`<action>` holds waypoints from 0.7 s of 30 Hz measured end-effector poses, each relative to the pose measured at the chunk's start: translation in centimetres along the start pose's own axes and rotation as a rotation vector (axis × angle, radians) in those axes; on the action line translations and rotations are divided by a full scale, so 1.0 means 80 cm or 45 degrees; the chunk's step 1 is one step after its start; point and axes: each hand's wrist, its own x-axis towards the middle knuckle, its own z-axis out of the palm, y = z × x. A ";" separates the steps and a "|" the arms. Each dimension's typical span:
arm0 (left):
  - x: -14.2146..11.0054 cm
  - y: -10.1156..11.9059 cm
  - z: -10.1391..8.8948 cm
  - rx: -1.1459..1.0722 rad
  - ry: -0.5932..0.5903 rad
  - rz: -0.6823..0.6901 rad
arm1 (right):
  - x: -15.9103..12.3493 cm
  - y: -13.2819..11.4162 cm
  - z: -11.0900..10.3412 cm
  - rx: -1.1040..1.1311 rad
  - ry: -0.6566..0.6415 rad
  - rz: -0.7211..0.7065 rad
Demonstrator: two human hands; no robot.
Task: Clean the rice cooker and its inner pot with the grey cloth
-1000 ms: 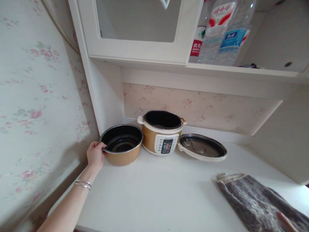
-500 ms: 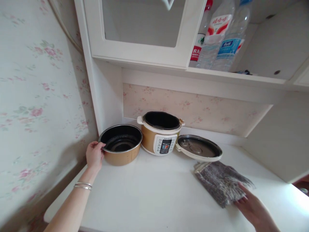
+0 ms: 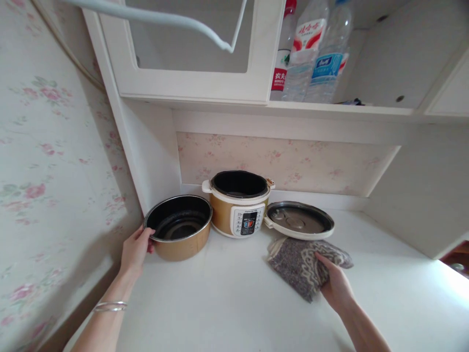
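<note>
My left hand grips the left rim of a gold inner pot with a black inside, its thumb over the edge. Beside the pot stands a gold and white electric pressure cooker, uncovered, with a control panel in front. The cooker's lid lies upside down to the right of it. Just in front of the lid, my right hand has its thumb on top of a folded grey patterned cloth and its other fingers underneath, out of sight.
The white countertop carries all of these. Above hangs a white cabinet with a glass-paned door; several plastic bottles stand on its open shelf. A pale, bent rod-like thing crosses the top left. Floral wallpaper covers the left wall.
The cloth has moved left with my right hand, which now holds it more firmly. My left hand stays on the pot's rim. The whole view has shifted slightly.
</note>
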 end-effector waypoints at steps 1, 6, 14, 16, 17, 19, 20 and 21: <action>0.002 0.000 -0.001 -0.012 -0.002 -0.015 | 0.000 0.002 0.001 -0.002 0.006 0.036; 0.005 0.001 0.011 -0.094 -0.016 -0.085 | 0.001 0.004 0.003 -0.036 0.020 0.042; -0.013 0.005 0.043 -0.071 0.021 -0.045 | -0.001 0.001 0.006 -0.067 -0.019 -0.048; -0.018 0.006 0.046 -0.043 0.009 -0.036 | -0.005 0.002 0.010 -0.117 0.006 -0.129; -0.021 0.006 0.047 -0.031 -0.001 -0.033 | -0.009 0.003 0.013 -0.133 0.035 -0.170; -0.025 0.007 0.047 -0.015 -0.027 -0.025 | -0.018 0.004 0.022 -0.132 0.083 -0.253; -0.027 0.006 0.047 -0.008 -0.039 -0.019 | -0.024 0.005 0.027 -0.118 0.098 -0.296; -0.028 0.006 0.046 0.000 -0.044 -0.010 | -0.030 0.005 0.033 -0.101 0.109 -0.344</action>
